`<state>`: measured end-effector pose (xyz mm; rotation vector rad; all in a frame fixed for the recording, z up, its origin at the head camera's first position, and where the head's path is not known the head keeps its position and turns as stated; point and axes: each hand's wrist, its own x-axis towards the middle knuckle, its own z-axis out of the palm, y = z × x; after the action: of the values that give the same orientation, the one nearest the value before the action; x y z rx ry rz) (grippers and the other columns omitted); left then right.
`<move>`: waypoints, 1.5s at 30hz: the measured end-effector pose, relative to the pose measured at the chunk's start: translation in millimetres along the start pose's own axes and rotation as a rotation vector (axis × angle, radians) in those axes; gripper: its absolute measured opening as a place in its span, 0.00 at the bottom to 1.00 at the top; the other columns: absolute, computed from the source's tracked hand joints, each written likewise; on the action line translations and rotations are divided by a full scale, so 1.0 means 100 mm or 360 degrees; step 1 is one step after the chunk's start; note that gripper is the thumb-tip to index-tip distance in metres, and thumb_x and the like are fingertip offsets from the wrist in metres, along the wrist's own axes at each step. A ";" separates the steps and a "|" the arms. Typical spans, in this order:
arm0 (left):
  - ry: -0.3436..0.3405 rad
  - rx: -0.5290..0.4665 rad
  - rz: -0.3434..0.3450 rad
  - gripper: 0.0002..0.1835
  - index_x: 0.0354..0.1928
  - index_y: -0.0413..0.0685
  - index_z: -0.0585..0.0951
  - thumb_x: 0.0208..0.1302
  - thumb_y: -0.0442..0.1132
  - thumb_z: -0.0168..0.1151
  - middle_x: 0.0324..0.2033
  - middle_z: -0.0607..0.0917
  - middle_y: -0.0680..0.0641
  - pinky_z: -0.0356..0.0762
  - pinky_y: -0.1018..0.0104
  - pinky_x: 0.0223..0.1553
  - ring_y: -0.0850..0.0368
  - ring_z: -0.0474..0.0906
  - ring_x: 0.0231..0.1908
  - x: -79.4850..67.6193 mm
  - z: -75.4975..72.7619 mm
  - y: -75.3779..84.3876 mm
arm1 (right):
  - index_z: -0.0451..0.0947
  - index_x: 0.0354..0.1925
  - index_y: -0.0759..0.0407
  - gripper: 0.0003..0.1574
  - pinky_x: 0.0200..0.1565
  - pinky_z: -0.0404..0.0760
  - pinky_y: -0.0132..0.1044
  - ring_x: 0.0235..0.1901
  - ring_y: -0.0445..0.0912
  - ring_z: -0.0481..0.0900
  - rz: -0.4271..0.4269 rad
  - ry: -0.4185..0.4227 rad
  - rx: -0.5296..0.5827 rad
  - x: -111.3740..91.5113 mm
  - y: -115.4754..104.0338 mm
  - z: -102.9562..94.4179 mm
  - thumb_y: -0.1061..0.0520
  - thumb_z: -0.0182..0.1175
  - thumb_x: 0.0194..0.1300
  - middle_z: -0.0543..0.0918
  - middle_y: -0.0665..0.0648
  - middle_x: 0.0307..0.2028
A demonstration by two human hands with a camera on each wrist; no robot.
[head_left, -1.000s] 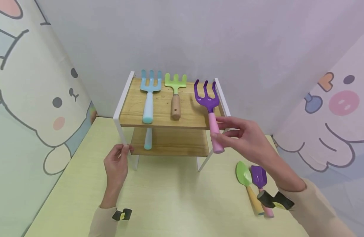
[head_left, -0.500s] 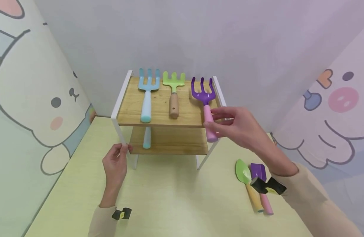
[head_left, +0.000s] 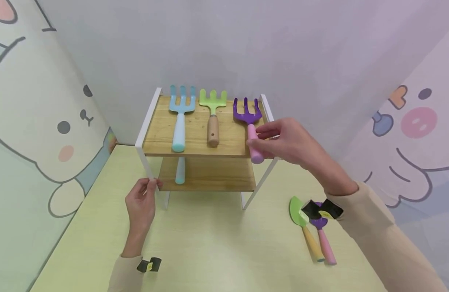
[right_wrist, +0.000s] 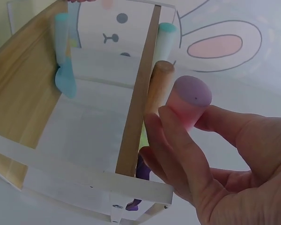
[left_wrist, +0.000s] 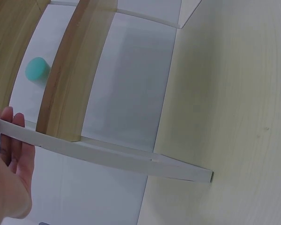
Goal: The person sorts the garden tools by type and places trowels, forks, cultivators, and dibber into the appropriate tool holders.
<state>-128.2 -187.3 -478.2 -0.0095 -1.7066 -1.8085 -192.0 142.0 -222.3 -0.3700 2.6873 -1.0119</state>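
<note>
My right hand (head_left: pixel 290 140) pinches the pink handle of a purple hand fork (head_left: pixel 248 117). Its tines lie over the right side of the top board (head_left: pixel 197 142) of a two-tier rack, the handle end jutting past the front edge; whether the tines touch the wood I cannot tell. In the right wrist view the handle's end (right_wrist: pixel 193 91) sticks out between thumb and fingers. My left hand (head_left: pixel 141 205) grips the rack's white front-left post (left_wrist: pixel 98 157). To the left of the purple fork lie a green hand fork (head_left: pixel 213 129) with a wooden handle and a light-blue hand fork (head_left: pixel 179 129).
A light-blue trowel (right_wrist: pixel 65 82) lies on the lower board (head_left: pixel 217 176). On the table (head_left: pixel 210 251), right of the rack, are a green trowel (head_left: pixel 313 245) with a yellow handle and a purple shovel (head_left: pixel 327 247) with a pink handle. Printed curtains surround the table.
My right hand has carried the purple fork away from me and slightly left, farther over the top board. The left hand has stayed on the post.
</note>
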 end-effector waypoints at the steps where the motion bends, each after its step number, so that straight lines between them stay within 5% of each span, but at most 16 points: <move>1: 0.0001 -0.0004 0.0003 0.09 0.38 0.20 0.78 0.74 0.25 0.58 0.33 0.88 0.50 0.82 0.76 0.47 0.62 0.86 0.36 0.00 0.00 0.00 | 0.79 0.63 0.62 0.34 0.48 0.86 0.41 0.48 0.49 0.86 0.0000 0.0004 -0.0019 0.02 -0.01 -0.01 0.44 0.71 0.67 0.86 0.60 0.53; 7: -0.0001 -0.0022 0.0006 0.08 0.37 0.20 0.78 0.73 0.25 0.58 0.33 0.88 0.49 0.82 0.76 0.47 0.61 0.86 0.37 -0.01 0.00 -0.01 | 0.79 0.63 0.64 0.31 0.55 0.83 0.48 0.55 0.53 0.82 -0.0014 0.0055 -0.0107 0.11 -0.01 -0.01 0.47 0.68 0.69 0.86 0.61 0.54; 16: 0.0006 -0.0032 0.0026 0.09 0.37 0.19 0.77 0.73 0.24 0.58 0.33 0.88 0.50 0.82 0.76 0.47 0.62 0.86 0.36 0.00 0.01 -0.01 | 0.80 0.61 0.65 0.26 0.47 0.85 0.41 0.48 0.52 0.85 -0.0131 0.0096 -0.0199 0.21 -0.04 0.05 0.52 0.67 0.71 0.87 0.62 0.51; 22: 0.0011 -0.0035 0.0028 0.09 0.37 0.19 0.77 0.73 0.24 0.58 0.33 0.88 0.51 0.82 0.76 0.47 0.62 0.86 0.37 -0.01 -0.01 -0.01 | 0.81 0.59 0.65 0.22 0.53 0.84 0.47 0.48 0.54 0.87 -0.0186 0.0137 -0.0206 0.22 -0.05 0.08 0.54 0.64 0.73 0.86 0.63 0.52; 45: 0.0014 0.0096 0.0009 0.07 0.38 0.21 0.79 0.73 0.24 0.58 0.32 0.88 0.51 0.82 0.77 0.47 0.64 0.86 0.37 0.01 0.00 -0.02 | 0.83 0.50 0.64 0.15 0.44 0.86 0.47 0.41 0.51 0.88 -0.0451 0.0397 -0.0147 -0.18 0.15 0.09 0.55 0.64 0.72 0.88 0.59 0.46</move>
<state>-129.9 -187.5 -479.6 0.0193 -1.7526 -1.7497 -174.9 153.3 -236.6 -0.7030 2.9731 -1.0736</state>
